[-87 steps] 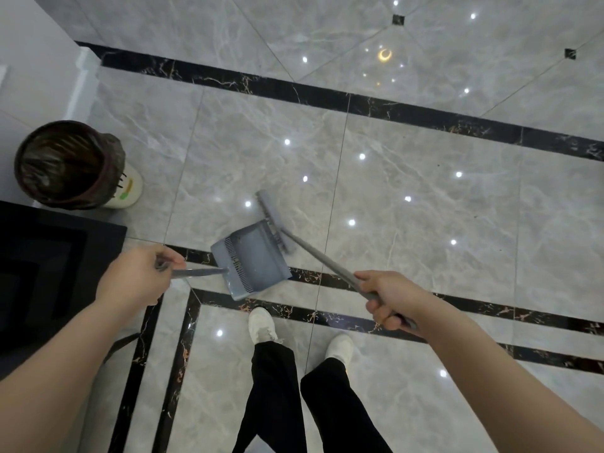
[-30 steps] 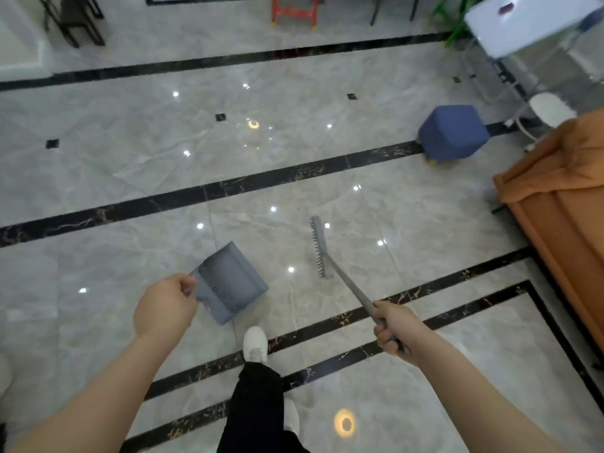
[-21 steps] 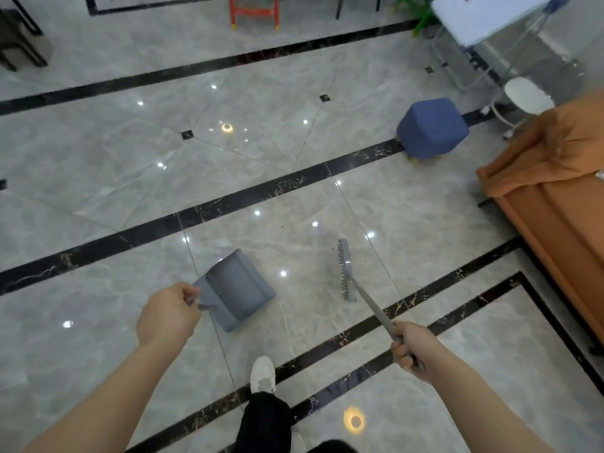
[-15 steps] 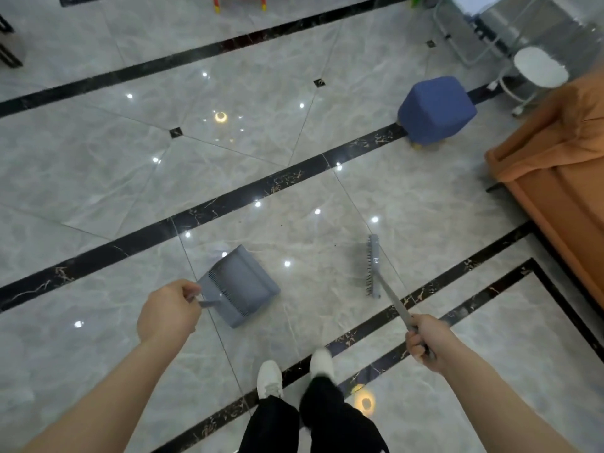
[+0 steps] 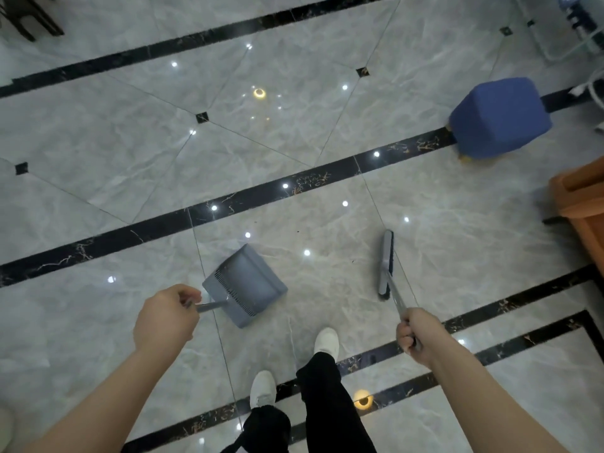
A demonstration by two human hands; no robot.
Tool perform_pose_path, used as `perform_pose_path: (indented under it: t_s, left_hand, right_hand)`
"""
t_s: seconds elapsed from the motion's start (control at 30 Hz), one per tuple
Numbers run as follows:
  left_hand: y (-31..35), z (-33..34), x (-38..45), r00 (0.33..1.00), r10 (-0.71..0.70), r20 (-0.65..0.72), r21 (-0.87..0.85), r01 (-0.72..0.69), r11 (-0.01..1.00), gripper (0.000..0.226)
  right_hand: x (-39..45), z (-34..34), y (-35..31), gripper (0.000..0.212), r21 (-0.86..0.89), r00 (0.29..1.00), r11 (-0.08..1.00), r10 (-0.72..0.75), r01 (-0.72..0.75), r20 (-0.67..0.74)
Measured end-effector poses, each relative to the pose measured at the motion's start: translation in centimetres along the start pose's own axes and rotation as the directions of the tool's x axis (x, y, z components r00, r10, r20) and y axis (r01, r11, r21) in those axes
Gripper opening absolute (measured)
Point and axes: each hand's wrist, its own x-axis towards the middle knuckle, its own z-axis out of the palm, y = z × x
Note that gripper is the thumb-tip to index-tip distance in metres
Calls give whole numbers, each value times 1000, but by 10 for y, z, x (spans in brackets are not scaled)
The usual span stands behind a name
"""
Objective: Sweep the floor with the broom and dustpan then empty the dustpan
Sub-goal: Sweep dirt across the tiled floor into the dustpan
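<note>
Two hands grip tools: left hand (image 5: 165, 317) the grey plastic dustpan (image 5: 245, 284), right hand (image 5: 412, 333) the grey long-handled broom (image 5: 385, 264). Broom has swung away from dustpan, readying another sweep across the marble floor (image 5: 327, 125).

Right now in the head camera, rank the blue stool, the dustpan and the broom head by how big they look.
1. Blue stool, largest, though it is farthest away.
2. Dustpan, a little smaller in the picture; it is nearer the camera, so true sizes are unsure.
3. Broom head, clearly smallest, a narrow strip.
</note>
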Motion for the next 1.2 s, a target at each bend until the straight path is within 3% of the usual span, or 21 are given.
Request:
perform_pose_path:
  t_s: [0.2, 0.33, 0.57, 0.8, 1.0, 1.2]
  left_hand:
    - [-15, -11, 5, 992, -119, -30, -132, 114, 985, 30]
    - [-40, -26, 8, 983, -178, -37, -181, 169, 969, 29]
    - [-97, -47, 16, 965, -253, -71, -297, 222, 929, 31]
    - [-156, -61, 23, 936, -343, -71, -372, 295, 880, 28]
    - [-193, -69, 28, 908, -414, -68, -470, 337, 816, 25]
    - [-223, -73, 33, 879, -469, -87, -550, 350, 758, 23]
  right_hand:
    - [-19, 74, -5, 27, -119, 1000, 993, -16, 16, 0]
    - [-33, 125, 6, 26, -285, 994, 956, -49, 76, 99]
    - [-53, 208, 28, 29, -601, 972, 777, -56, 185, 227]
    - [-78, 231, 26, 41, -729, 953, 615, -198, 302, 228]
    - [-65, 265, 11, 47, -869, 882, 303, -392, 391, 260]
    - [-39, 320, 20, 39, -902, 841, 1, -363, 432, 402]
